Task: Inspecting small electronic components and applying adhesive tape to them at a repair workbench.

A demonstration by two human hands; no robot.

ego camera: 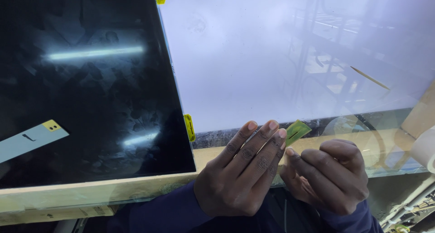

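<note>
A: Both hands low center, at the front edge of the white backlit panel [272, 56]. Right hand [328, 181] curled, thumb & forefinger pinching a small green tab [297, 131].

B: Left?

A: Left hand [240, 174] fingers straight, tips touching the tab, gripping nothing. Dark glossy screen [81, 88] lies left w/ yellow clips [189, 127] on its edge.

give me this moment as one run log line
left hand: fingers flat against small green tab | right hand: pinching same tab | dark glossy panel: lying left | thin wooden stick: on white sheet
</note>
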